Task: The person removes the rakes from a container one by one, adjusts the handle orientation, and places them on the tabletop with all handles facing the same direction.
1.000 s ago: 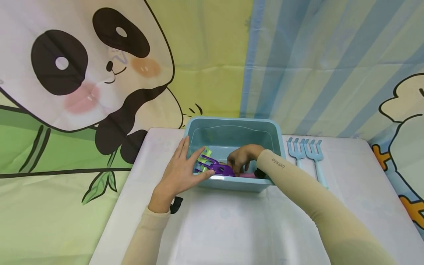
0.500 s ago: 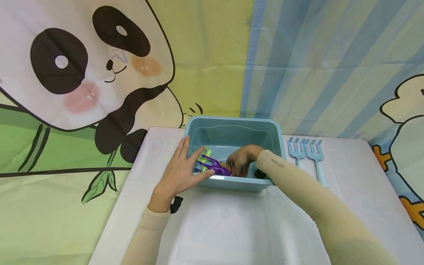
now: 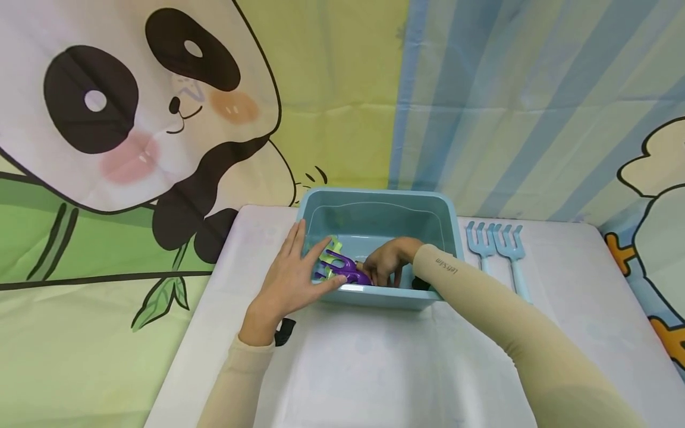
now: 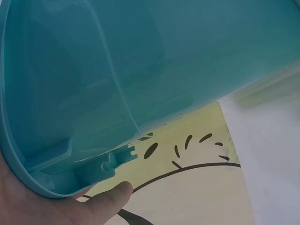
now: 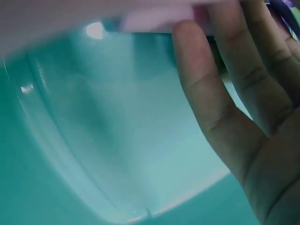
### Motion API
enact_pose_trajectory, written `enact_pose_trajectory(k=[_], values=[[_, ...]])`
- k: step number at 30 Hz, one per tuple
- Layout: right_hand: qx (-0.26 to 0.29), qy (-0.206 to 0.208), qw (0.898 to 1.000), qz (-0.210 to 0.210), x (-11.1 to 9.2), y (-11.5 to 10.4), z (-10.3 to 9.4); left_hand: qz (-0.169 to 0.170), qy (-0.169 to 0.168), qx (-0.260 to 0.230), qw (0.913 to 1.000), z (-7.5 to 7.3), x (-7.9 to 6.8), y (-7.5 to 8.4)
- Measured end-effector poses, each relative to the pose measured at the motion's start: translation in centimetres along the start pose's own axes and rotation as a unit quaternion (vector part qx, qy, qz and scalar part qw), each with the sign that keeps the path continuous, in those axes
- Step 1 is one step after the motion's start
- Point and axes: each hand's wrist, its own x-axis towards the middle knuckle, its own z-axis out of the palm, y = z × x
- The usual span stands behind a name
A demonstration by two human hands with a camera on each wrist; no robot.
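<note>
My left hand [image 3: 291, 282] lies on the front left corner of a blue plastic bin [image 3: 380, 299], its fingers straight and spread. The thumb touches the front rim; the index finger reaches over the inside. My right hand [image 3: 389, 260] is down in the bin with bent fingers. In the right wrist view those fingers meet a blurred pink piece [image 5: 157, 18], which looks like a handle and is mostly hidden by the hand. Left of the right hand, a purple toy fork [image 3: 346, 272] lies over a lime-green piece [image 3: 335, 245] in the bin.
Two light blue toy forks [image 3: 480, 239] lie side by side on the white table [image 3: 369, 368], right of the bin. A printed panda curtain [image 3: 342, 89] hangs behind the bin. Black straps [image 3: 285, 331] sit at the wrists.
The purple fork has shifted left and tilted inside the bin. The pink piece, visible beside my right hand a second ago, is now hidden in the head view. My left hand stays put.
</note>
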Motion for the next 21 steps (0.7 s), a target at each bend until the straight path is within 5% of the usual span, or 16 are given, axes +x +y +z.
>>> enact_pose_trajectory(k=[6, 21], values=[[0.003, 0.028, 1.0, 0.01, -0.1, 0.0, -0.5, 0.001, 0.001, -0.001, 1.0, -0.1, 0.2, 0.0], [0.089, 0.09, 0.991, -0.04, -1.3, -0.1, -2.4, -0.008, -0.008, -0.003, 0.9999, -0.1, 0.4, 0.1]])
